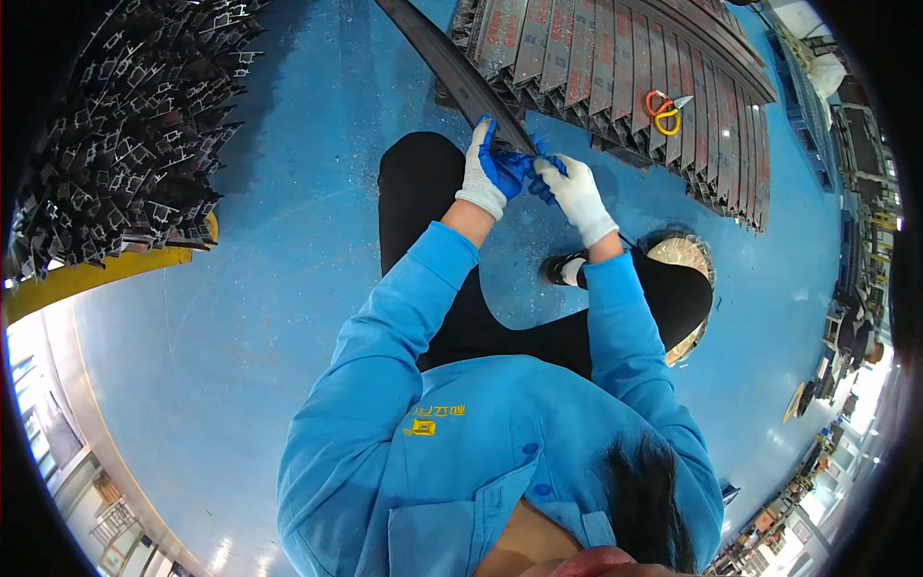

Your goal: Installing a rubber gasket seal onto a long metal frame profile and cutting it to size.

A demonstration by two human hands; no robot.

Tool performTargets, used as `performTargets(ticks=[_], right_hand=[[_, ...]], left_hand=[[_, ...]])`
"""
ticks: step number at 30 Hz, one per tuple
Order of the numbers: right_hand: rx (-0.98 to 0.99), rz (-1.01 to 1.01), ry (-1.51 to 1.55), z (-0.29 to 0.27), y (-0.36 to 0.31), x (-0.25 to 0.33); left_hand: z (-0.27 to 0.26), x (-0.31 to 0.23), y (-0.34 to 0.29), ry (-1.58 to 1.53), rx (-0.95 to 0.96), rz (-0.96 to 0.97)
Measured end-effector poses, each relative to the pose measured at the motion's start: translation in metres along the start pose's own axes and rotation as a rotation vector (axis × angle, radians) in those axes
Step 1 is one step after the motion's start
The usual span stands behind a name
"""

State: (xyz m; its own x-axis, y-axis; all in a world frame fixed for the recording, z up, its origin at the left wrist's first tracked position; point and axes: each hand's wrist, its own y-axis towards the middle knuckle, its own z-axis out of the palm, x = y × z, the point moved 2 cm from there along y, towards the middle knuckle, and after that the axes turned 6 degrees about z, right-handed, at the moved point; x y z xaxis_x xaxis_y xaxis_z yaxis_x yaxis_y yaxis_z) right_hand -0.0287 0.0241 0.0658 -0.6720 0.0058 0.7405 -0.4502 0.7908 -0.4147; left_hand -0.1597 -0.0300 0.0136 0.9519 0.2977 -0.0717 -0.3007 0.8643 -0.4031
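Note:
My left hand [488, 168], in a white glove with a blue palm, grips the near end of a long dark metal profile [452, 67] that runs up and away to the upper left. Just to its right, my right hand [575, 190], gloved the same way, pinches the same end of the profile. The two hands touch at the profile's tip, above my raised knee in black trousers. My sleeves are bright blue.
A row of wrapped dark profiles [615, 67] lies on the blue floor ahead, with orange-and-yellow-handled scissors [663, 111] on top. A stack of cut metal profiles [125, 135] rests on a yellow rack at left. A round woven stool [685, 252] sits under me.

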Motion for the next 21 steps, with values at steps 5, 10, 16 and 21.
performTargets(ticks=[5,10,16,21], right_hand=[[0.096,-0.081,0.058,-0.016,-0.004,-0.025],[0.017,-0.081,0.03,-0.004,0.002,-0.007],[0.07,-0.078,0.159,-0.009,-0.006,-0.015],[0.047,-0.048,0.157,-0.002,0.001,-0.004]], left_hand=[[-0.003,0.007,0.002,-0.016,-0.061,0.072],[-0.006,0.003,0.003,0.006,-0.003,0.045],[-0.005,0.0,0.005,-0.003,-0.009,0.047],[-0.009,0.002,0.007,0.0,-0.002,0.052]])
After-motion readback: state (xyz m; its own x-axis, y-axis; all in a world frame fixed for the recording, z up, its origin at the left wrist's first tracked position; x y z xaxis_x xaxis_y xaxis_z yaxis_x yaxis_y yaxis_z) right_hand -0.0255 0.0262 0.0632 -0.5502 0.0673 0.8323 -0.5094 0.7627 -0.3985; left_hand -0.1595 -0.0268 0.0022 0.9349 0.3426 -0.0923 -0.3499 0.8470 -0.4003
